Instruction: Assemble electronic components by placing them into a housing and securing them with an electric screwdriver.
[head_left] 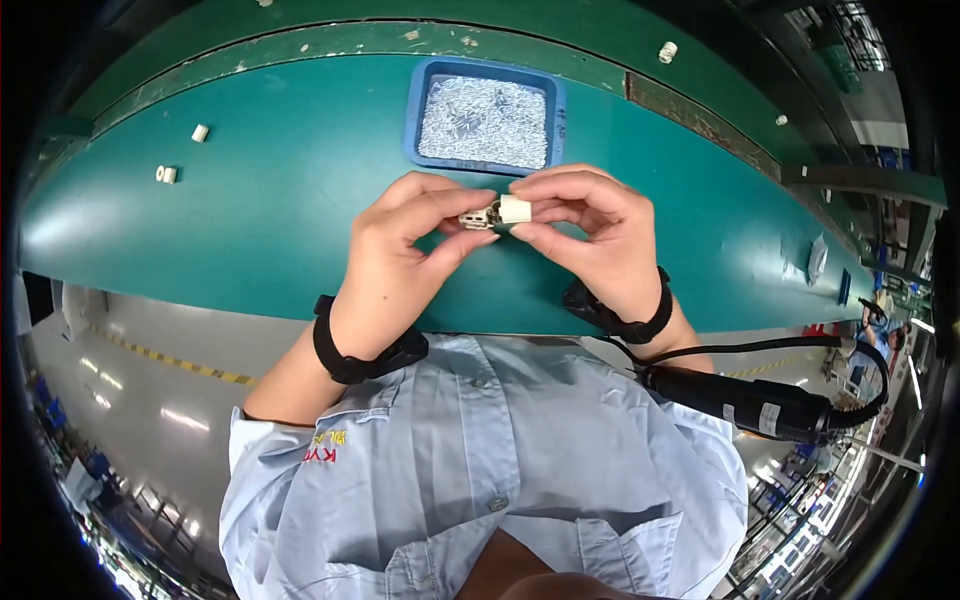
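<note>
My left hand point(408, 228) pinches a small white part with metal pieces and slots point(478, 218) between thumb and fingers. Facing it, my right hand point(592, 222) grips a white block-shaped plastic piece point(515, 209) by its right end. The two parts meet end to end in front of me, with a dark bit between them; whether they are joined I cannot tell. Just beyond my hands lies a blue tray point(413, 130) filled with many small silvery pins point(482, 122).
The green tabletop point(290, 190) holds two small white pieces, an upper one point(200, 133) and a lower one point(167, 175), at left. Another white piece point(668, 52) rests on the far ledge. A black cylindrical tool point(745, 402) with a cable hangs by my right forearm.
</note>
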